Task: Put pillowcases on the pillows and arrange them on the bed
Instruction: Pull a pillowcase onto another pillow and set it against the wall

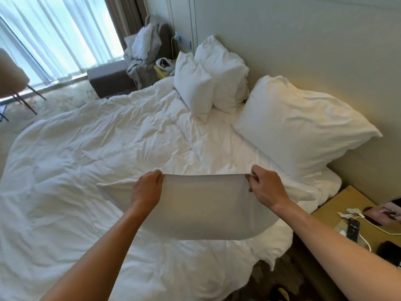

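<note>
Over the near side of the wide bed under a rumpled white duvet, held up between both hands: a soft pale pillow in a smooth white pillowcase, upper edge pulled taut, lower bulk sagging toward the mattress edge. Left hand curled round the upper left part of that edge, fingers hidden behind the cloth; right hand pinching the upper right corner, a fold of fabric caught between thumb and fingers. Judged light and limp, likely to flop and fold wherever unsupported, cloth smooth enough to slip through a loose pinch; best held as now, at the two upper corners or along the open hem, with filling shaken down into the far corners. Cannot tell whether the case is fully drawn on, nor where its opening lies. Farther back, two plump white pillows propped against each other near the pale headboard wall; to their right, one large white pillow leaning on that wall. Plenty of open duvet to the left and centre for laying down and smoothing. Tighter on the right: bed edge close, then a yellowish wooden bedside table carrying a black remote control and white cables, worth avoiding on any swing toward the headboard.
</note>
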{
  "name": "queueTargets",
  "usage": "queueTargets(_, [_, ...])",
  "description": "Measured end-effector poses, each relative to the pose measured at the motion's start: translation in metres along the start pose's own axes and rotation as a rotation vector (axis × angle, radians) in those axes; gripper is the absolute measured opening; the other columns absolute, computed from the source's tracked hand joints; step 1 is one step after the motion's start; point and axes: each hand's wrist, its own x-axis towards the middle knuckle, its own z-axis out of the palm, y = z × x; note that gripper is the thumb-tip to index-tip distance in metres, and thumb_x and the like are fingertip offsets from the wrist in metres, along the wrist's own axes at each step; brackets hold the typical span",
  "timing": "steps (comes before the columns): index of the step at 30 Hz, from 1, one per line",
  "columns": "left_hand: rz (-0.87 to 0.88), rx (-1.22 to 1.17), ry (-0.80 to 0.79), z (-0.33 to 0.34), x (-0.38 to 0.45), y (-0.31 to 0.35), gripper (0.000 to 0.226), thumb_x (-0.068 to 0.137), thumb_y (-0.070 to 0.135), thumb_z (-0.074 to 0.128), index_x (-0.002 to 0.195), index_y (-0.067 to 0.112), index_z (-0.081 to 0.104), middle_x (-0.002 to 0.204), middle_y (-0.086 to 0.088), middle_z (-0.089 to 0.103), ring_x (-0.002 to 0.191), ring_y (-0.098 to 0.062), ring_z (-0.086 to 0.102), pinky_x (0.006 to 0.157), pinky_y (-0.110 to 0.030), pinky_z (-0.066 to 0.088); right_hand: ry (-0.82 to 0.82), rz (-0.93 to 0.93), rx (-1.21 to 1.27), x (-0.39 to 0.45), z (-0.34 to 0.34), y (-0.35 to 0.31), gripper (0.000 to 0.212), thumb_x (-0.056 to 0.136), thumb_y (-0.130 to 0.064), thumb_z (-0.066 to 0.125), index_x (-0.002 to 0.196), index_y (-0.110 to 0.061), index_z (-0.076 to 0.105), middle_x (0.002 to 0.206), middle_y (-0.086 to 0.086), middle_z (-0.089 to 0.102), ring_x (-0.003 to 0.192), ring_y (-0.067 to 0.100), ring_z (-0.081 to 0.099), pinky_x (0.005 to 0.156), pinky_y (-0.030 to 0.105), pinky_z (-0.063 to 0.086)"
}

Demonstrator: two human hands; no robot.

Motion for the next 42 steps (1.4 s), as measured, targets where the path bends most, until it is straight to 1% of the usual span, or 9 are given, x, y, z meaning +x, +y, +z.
queueTargets(6, [0.173,-0.037,0.051,0.008,0.057,0.127,0.032,0.104,0.032,0.044,0.074,0.025,0.054,0.072,0.010,0.054,0.068,-0.016,0.054,0.062,-0.033,0.038,0.184,0.024,0.025,0.006,-0.107,0.063,0.035,0.101,-0.023,0.065,0.073,-0.014,0.046,0.063,-0.002,0.066,0.066,0.023,0.072,0.066,0.045,0.058])
queueTargets(11, [0.304,0.000,0.016,0.048,0.079,0.234,0.031,0.104,0.032,0.045,0.074,0.027,0.055,0.073,0.009,0.054,0.071,-0.018,0.056,0.062,-0.036,0.047,0.265,0.077,-0.054,-0.008,-0.180,0.133,0.036,0.099,-0.021,0.064,0.072,-0.014,0.041,0.065,0.006,0.064,0.066,0.031,0.065,0.065,0.049,0.054])
queueTargets(13, [0.356,0.002,-0.003,0.068,0.086,0.273,0.032,0.104,0.033,0.045,0.074,0.027,0.056,0.073,0.009,0.052,0.070,-0.018,0.056,0.062,-0.036,0.048,0.290,0.112,-0.046,-0.015,-0.202,0.161,0.038,0.099,-0.021,0.064,0.071,-0.014,0.040,0.063,0.006,0.060,0.066,0.032,0.064,0.063,0.050,0.053])
queueTargets(15, [0.398,-0.006,-0.014,0.088,0.092,0.308,0.032,0.104,0.033,0.046,0.074,0.026,0.057,0.072,0.011,0.051,0.069,-0.016,0.054,0.060,-0.033,0.043,0.313,0.147,-0.037,-0.021,-0.223,0.187,0.038,0.099,-0.020,0.065,0.070,-0.013,0.041,0.062,0.006,0.057,0.067,0.033,0.065,0.063,0.051,0.052])
queueTargets(22, [0.491,-0.028,-0.068,0.136,0.122,0.404,0.035,0.103,0.034,0.048,0.073,0.020,0.060,0.069,0.011,0.048,0.065,-0.016,0.052,0.058,-0.032,0.039,0.364,0.285,0.018,-0.028,-0.267,0.249,0.032,0.100,-0.019,0.062,0.074,-0.008,0.048,0.066,0.007,0.062,0.071,0.031,0.067,0.066,0.047,0.051])
queueTargets(29, [0.582,-0.067,-0.143,0.182,0.172,0.446,0.028,0.103,0.024,0.052,0.083,0.015,0.069,0.074,0.004,0.053,0.070,-0.021,0.056,0.061,-0.031,0.041,0.363,0.442,0.047,-0.011,-0.260,0.280,0.034,0.102,-0.023,0.063,0.074,-0.010,0.048,0.069,0.010,0.069,0.075,0.032,0.071,0.068,0.048,0.056])
queueTargets(33, [0.602,-0.051,-0.205,0.207,0.202,0.447,0.027,0.104,0.028,0.051,0.091,0.017,0.072,0.081,0.004,0.058,0.076,-0.019,0.057,0.063,-0.032,0.045,0.339,0.533,0.026,0.003,-0.243,0.283,0.034,0.103,-0.026,0.063,0.073,-0.016,0.050,0.070,0.002,0.071,0.072,0.023,0.071,0.068,0.039,0.054])
queueTargets(38, [0.628,-0.024,-0.295,0.244,0.235,0.436,0.027,0.103,0.027,0.050,0.096,0.018,0.074,0.090,-0.001,0.066,0.083,-0.024,0.063,0.065,-0.034,0.050,0.279,0.652,0.046,0.026,-0.212,0.287,0.033,0.104,-0.024,0.063,0.074,-0.013,0.052,0.067,-0.001,0.071,0.064,0.010,0.069,0.062,0.044,0.056])
queueTargets(42, [0.606,0.015,-0.377,0.271,0.255,0.419,0.029,0.104,0.030,0.047,0.093,0.017,0.071,0.087,0.000,0.063,0.082,-0.023,0.062,0.062,-0.034,0.048,0.221,0.743,0.057,0.048,-0.184,0.289,0.033,0.104,-0.024,0.062,0.076,-0.010,0.052,0.069,0.002,0.071,0.069,0.018,0.071,0.061,0.046,0.056])
